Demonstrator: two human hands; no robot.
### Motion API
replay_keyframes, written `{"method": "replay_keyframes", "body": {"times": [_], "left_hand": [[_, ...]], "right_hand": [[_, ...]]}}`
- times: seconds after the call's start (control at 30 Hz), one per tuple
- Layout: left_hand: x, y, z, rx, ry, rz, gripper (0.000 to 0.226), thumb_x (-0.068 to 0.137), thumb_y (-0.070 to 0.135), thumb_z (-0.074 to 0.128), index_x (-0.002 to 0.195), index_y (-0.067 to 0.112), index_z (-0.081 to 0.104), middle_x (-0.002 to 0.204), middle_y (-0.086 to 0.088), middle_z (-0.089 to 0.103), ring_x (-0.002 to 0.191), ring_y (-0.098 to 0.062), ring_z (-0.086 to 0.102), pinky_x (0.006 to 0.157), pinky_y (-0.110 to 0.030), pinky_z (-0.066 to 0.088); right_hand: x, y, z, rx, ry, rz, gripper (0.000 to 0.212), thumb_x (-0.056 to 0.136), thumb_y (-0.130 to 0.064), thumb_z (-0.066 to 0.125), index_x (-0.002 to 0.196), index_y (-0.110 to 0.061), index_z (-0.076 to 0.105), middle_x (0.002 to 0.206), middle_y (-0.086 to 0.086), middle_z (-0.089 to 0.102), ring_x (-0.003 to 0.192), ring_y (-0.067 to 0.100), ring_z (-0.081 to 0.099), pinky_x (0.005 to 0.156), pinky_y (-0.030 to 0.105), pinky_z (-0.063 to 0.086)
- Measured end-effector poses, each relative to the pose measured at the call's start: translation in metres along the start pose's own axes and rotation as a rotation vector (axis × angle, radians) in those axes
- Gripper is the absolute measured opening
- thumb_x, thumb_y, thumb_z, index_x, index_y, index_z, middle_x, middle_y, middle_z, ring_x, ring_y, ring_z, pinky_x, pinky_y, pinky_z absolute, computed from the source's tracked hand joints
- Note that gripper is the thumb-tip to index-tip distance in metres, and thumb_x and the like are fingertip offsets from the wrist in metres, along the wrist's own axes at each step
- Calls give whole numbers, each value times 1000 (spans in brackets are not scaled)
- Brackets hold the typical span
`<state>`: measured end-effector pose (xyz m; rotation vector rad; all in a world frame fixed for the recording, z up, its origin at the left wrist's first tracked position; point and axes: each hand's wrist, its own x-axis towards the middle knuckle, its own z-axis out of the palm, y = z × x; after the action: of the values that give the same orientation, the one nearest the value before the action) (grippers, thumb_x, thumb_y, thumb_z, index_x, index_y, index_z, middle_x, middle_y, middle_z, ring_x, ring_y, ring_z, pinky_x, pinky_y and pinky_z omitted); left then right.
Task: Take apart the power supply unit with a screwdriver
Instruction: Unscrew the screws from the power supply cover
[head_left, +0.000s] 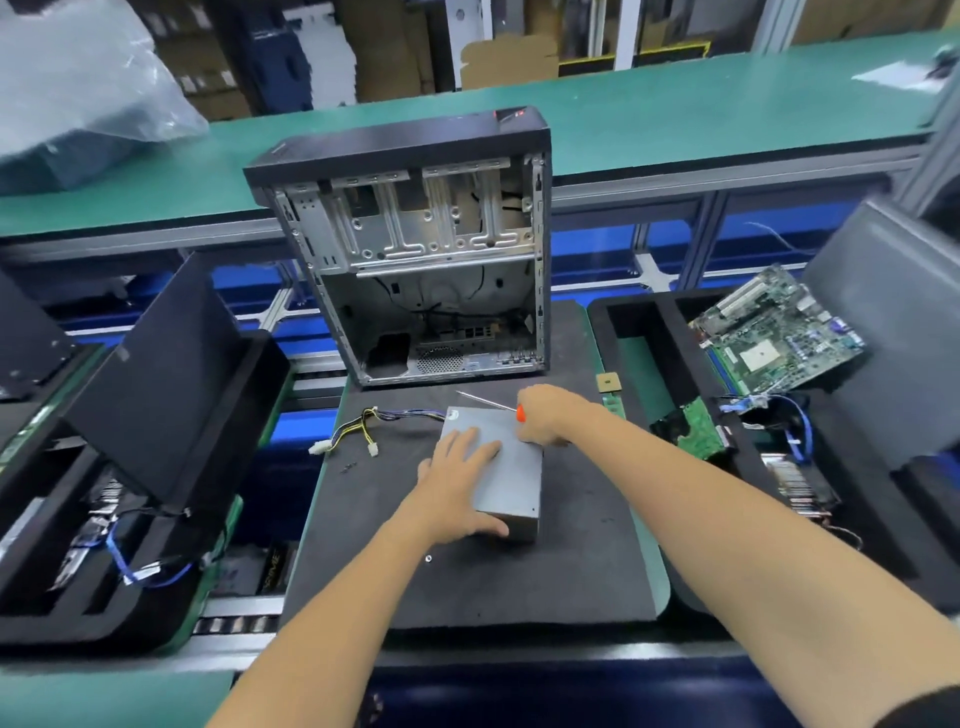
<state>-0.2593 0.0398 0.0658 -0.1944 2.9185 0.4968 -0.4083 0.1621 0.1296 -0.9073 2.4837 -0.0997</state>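
Fingers (470, 447) of the left hand (457, 486) lie spread and fairly straight, flat on top of the grey power supply unit (506, 480), thumb along its near edge, pressing it down. Power supply unit sits on its side on the black foam mat (467, 582), mid-bench, just in front of the open computer case (415, 249).

Left to right: black foam tray (130, 519) at far left with a dark panel (156, 374) propped up in it and blue cables inside. Then the power supply's cable bundle (363, 426), yellow and black wires with white plugs, trailing off the unit's left far corner onto the mat. A few small screws (349, 466) lie near the plugs; another screw (428, 558) sits on the mat near the left wrist.

Right hand (545, 415) is curled round the orange handle of a screwdriver (498, 404) at the unit's far right corner; shaft points left and away, roughly level above the unit's far edge. Where the tip touches cannot be told.

Further right: a green memory stick (610, 395) at the mat's edge, then a second foam tray (639, 322) holding a green motherboard (779, 338), tilted, a smaller green board (696, 431) and blue cables.
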Motion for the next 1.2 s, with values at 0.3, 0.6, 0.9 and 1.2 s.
{"method": "replay_keyframes", "body": {"times": [0.3, 0.6, 0.9, 1.2], "left_hand": [[8, -6, -19, 365, 181, 50, 83, 56, 55, 78, 131, 33, 50, 137, 4, 40, 129, -20, 33, 95, -39, 28], [17, -21, -28, 95, 79, -125, 20, 81, 14, 61, 100, 11, 66, 96, -6, 61, 94, -27, 55, 72, -31, 44], [-5, -35, -25, -369, -211, -35, 88, 65, 32, 77, 142, 29, 33, 128, 11, 57, 113, -14, 54, 95, -34, 44], [-6, -54, -12, -516, -130, -146, 110, 50, 51, 80, 144, 35, 25, 136, 10, 51, 129, -16, 43, 108, -41, 38]], "right_hand": [[-16, 27, -5, 79, -128, 177, 19, 78, -6, 58, 61, -1, 51, 34, 9, 51, 25, 20, 45, 39, 15, 39], [-19, 29, 8, 358, -201, 325, 26, 81, -9, 70, 69, -2, 48, 47, 12, 51, 40, 23, 48, 44, 26, 44], [-18, 17, 2, 349, -405, 380, 30, 95, -25, 65, 96, -2, 46, 62, 8, 50, 42, 19, 58, 59, 28, 44], [-31, 11, 10, 307, -367, 261, 45, 81, -38, 79, 86, 0, 55, 66, 15, 66, 53, 25, 57, 55, 25, 47]]}}
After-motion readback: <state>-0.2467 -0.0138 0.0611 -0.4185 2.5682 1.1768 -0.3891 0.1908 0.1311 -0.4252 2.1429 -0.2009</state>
